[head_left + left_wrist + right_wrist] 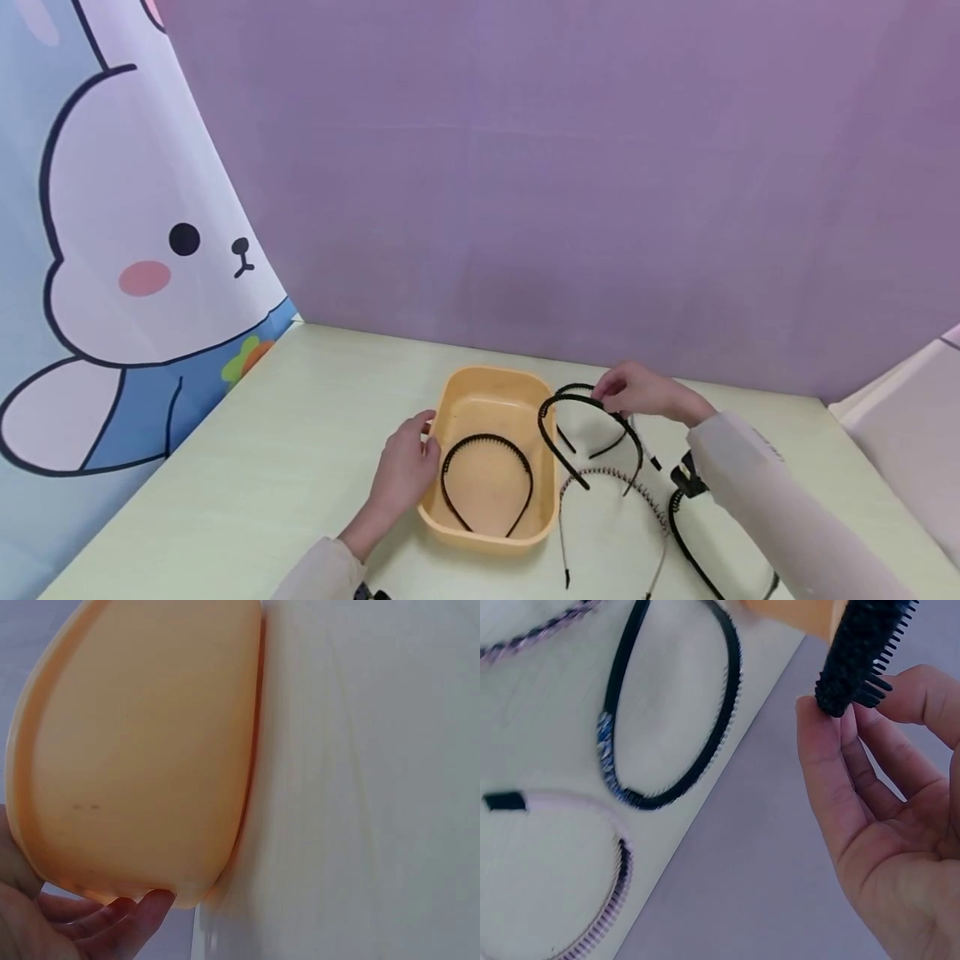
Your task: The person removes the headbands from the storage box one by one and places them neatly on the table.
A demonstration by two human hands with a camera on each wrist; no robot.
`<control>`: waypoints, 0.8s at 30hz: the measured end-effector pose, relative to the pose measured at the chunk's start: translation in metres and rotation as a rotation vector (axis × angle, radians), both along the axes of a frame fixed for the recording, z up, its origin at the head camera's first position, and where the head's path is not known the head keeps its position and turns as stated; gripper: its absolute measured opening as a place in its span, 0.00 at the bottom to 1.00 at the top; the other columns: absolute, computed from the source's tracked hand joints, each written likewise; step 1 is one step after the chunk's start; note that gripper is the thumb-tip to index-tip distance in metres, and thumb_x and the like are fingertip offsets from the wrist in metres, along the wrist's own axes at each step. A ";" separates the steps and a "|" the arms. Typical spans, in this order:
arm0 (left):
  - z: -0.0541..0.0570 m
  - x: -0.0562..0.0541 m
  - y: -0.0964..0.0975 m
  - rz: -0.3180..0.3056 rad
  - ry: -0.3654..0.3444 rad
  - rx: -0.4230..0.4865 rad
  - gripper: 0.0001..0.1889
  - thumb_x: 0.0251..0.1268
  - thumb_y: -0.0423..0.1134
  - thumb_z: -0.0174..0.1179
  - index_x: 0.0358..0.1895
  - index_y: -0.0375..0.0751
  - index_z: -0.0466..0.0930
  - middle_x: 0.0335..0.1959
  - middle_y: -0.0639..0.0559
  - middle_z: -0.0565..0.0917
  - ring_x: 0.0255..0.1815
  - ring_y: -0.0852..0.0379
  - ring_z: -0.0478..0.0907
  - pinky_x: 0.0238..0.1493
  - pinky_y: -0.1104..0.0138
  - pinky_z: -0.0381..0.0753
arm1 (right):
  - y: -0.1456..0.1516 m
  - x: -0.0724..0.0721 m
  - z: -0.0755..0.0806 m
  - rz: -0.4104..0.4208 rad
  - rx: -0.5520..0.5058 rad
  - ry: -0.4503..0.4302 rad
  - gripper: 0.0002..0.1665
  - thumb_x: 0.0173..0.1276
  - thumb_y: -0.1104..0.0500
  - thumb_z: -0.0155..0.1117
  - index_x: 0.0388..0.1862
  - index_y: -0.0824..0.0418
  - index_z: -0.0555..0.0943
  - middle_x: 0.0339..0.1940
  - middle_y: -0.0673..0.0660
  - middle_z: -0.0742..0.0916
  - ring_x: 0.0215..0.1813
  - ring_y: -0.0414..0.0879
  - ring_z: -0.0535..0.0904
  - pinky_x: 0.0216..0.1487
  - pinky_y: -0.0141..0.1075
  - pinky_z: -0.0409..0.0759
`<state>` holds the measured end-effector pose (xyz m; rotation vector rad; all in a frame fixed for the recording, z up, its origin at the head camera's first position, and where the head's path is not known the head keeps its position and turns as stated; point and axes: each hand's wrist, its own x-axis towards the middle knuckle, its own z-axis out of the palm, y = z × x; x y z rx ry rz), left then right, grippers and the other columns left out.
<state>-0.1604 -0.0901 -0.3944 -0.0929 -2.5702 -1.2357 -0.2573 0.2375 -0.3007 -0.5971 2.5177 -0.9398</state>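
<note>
- Left hand (403, 467): yellow basin (498, 385) gripped at its left rim, fingers curled.
- Thin headband (489, 437): laid inside the basin.
- Black headband (568, 397): held up near the basin's right rim, pinched by the right hand (637, 392), thumb against fingertips.

a yellow-orange plastic bin (495, 412) sits upright, gripped at its left wall by the left hand (405, 462); inside, a thin black headband (487, 437) lies with its arch toward the far end, tips near. just right of the bin, the right hand (636, 392) pinches a rough-surfaced, toothed headband (572, 398), also black, by its arch, tips pointing near. nearer lies a pale, ridged headband (607, 472) with dark tips.
</note>
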 end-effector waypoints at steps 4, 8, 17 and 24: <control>0.000 0.000 -0.001 -0.006 -0.004 0.013 0.20 0.63 0.29 0.51 0.58 0.26 0.72 0.43 0.36 0.82 0.28 0.58 0.77 0.25 0.70 0.74 | 0.011 0.002 0.000 -0.006 0.004 -0.001 0.15 0.64 0.67 0.55 0.48 0.73 0.79 0.38 0.61 0.83 0.34 0.43 0.76 0.36 0.37 0.79; -0.001 0.001 -0.002 -0.011 -0.011 0.018 0.20 0.63 0.29 0.51 0.58 0.26 0.72 0.43 0.36 0.82 0.28 0.58 0.77 0.24 0.71 0.74 | 0.023 0.004 -0.002 -0.013 0.006 -0.003 0.15 0.65 0.67 0.55 0.48 0.73 0.79 0.44 0.65 0.83 0.38 0.46 0.79 0.38 0.38 0.81; -0.001 0.001 -0.004 -0.006 -0.010 0.019 0.20 0.63 0.29 0.51 0.59 0.26 0.72 0.43 0.36 0.82 0.28 0.58 0.77 0.23 0.71 0.74 | 0.046 0.007 -0.001 -0.019 0.020 -0.002 0.15 0.64 0.67 0.56 0.47 0.73 0.79 0.34 0.56 0.82 0.34 0.44 0.75 0.37 0.37 0.80; 0.000 0.001 -0.005 0.001 -0.015 0.019 0.20 0.63 0.29 0.51 0.58 0.26 0.72 0.43 0.36 0.81 0.29 0.57 0.77 0.24 0.71 0.74 | 0.061 0.012 0.002 -0.035 0.041 0.005 0.16 0.64 0.67 0.56 0.49 0.74 0.79 0.35 0.56 0.83 0.34 0.43 0.76 0.37 0.36 0.80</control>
